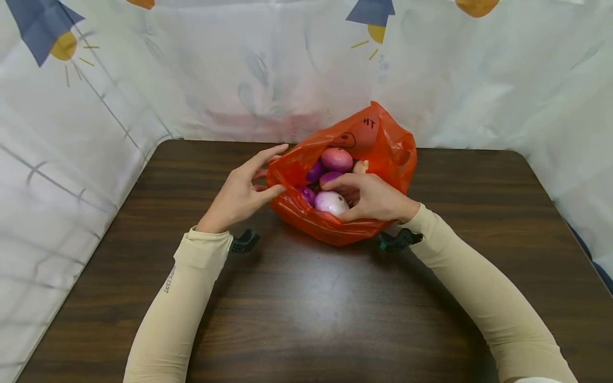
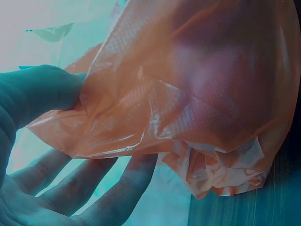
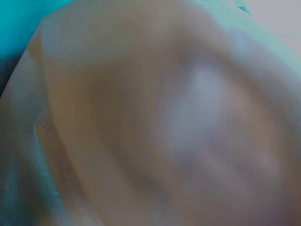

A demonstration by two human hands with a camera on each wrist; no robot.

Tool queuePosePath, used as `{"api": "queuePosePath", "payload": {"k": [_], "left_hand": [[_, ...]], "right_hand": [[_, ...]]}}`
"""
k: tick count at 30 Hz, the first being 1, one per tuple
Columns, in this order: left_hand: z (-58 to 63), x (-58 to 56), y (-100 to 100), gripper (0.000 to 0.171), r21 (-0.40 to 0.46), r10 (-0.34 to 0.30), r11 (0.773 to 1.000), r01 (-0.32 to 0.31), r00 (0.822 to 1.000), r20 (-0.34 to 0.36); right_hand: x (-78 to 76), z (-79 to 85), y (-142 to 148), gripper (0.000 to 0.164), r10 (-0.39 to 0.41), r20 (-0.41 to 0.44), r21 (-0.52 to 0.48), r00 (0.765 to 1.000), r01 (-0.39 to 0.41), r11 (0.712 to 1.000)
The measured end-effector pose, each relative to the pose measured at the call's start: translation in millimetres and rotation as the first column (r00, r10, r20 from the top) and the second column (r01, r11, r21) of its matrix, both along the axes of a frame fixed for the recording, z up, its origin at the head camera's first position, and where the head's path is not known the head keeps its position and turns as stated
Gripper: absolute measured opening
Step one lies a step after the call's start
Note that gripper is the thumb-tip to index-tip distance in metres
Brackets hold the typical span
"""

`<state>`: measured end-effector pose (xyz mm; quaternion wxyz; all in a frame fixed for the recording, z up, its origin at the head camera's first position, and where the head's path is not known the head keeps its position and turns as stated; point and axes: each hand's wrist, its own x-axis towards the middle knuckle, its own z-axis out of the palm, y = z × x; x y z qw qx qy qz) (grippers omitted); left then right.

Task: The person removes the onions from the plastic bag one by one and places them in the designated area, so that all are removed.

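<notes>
A thin orange-red plastic bag (image 1: 306,223) stands on the table with its mouth spread wide. Inside lie several shiny round onion-like pieces, among them a pink one (image 1: 337,159), a purple one (image 1: 314,172) and a whitish one (image 1: 331,202). My right hand (image 1: 378,197) reaches in over the bag's right side, thumb and fingers curved around the whitish piece. Spread at the bag's left edge, my left hand (image 1: 239,194) touches the rim with its thumb. In the left wrist view, the fingers (image 2: 122,188) extend below the bag's edge.
The dark wood-grain table (image 1: 316,314) extends around the bag. A white patterned cloth (image 1: 268,64) hangs behind it and at both sides. Black bands (image 1: 244,242) sit on both wrists, over cream sleeves. The right wrist view is mostly blurred orange plastic (image 3: 108,117).
</notes>
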<state>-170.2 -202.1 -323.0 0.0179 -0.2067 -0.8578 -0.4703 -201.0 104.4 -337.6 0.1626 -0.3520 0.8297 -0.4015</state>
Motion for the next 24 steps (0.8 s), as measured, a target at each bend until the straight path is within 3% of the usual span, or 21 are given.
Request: {"api": "queuePosePath", "payload": {"k": [5, 15, 24], "left_hand": [[0.0, -0.6, 0.3, 0.075, 0.003, -0.007, 1.0, 0.007, 1.0, 0.0], [0.2, -1.0, -0.1, 0.073, 0.009, -0.009, 1.0, 0.009, 1.0, -0.002], [0.8, 0.7, -1.5, 0.074, 0.0, -0.005, 1.0, 0.005, 1.0, -0.006]], "right_hand": [[1.1, 3.0, 2.7, 0.056, -0.058, -0.016, -0.011, 0.998, 0.058, 0.998], [2.0, 9.7, 7.1, 0.062, -0.112, 0.106, -0.159, 0.988, 0.128, 0.979], [5.7, 15.3, 9.0, 0.062, -0.173, 0.196, -0.238, 0.965, 0.218, 0.947]]}}
